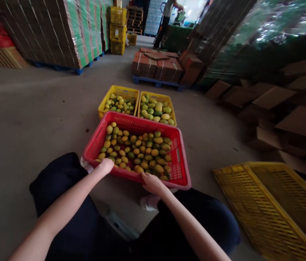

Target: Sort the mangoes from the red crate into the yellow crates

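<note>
A red plastic crate [182, 159] rests on the floor between my feet, with many small yellow and green fruits [139, 148], lemon-like in shape, spread over its bottom. My left hand [106, 166] is closed over the crate's near rim, left of the middle. Further right on that same rim, my right hand [151, 182] is closed too, fingers curled over the edge. Touching or just behind the crate's far side stand two yellow crates, the left crate [104, 99] and the right crate [172, 108], both holding similar fruits.
An empty-looking yellow crate [267, 206] lies close on my right. Flattened or open cardboard boxes [275, 98] are heaped beyond it. Ahead, cartons sit on a blue pallet [156, 82]. Wrapped pallet stacks [84, 32] and stacked yellow crates [118, 32] stand back left; a person [165, 21] stands behind.
</note>
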The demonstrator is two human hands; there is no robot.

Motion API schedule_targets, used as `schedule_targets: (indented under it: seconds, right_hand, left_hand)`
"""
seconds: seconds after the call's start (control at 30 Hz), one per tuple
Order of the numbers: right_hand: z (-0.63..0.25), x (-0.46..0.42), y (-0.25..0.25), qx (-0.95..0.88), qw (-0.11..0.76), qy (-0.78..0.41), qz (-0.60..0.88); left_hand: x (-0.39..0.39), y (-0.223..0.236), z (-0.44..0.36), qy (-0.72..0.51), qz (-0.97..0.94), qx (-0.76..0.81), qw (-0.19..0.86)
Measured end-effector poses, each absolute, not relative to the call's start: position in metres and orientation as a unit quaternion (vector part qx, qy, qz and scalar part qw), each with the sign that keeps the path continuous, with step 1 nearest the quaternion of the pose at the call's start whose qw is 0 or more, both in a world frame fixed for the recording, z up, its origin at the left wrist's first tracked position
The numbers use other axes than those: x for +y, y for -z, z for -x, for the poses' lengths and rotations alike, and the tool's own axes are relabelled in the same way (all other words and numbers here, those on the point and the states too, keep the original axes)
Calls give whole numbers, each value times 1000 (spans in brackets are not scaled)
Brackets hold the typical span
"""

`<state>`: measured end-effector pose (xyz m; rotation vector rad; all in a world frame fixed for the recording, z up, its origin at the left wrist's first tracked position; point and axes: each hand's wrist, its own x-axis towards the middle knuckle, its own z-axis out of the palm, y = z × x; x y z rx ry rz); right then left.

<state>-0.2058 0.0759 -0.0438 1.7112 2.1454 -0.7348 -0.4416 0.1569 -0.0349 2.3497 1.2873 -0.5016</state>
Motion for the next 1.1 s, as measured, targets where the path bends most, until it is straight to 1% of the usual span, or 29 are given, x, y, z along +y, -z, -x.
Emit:
schedule_targets:
  seconds: [0.1, 0.27, 0.37, 0.5, 0.83, 1.1]
  right_hand:
    - [225, 73, 53, 731, 145, 203, -635]
    - [230, 69, 63, 716, 113, 160, -670]
    - [229, 63, 67, 716, 86, 136, -679]
    - [230, 61, 73, 715, 72, 115, -686]
    - [234, 60, 71, 716, 75, 122, -683]
    - [231, 45, 71, 719, 84, 167, -669]
  left_hand:
    - [156, 41, 440, 202, -838, 477, 168]
    - [151, 42, 430, 226, -839, 481, 119]
    - [146, 40, 430, 220, -843, 482, 91]
    - [139, 42, 435, 200, -851, 481, 64]
    - [132, 35, 441, 202, -858, 467, 70]
    - [118, 40, 448, 239, -858, 443, 98]
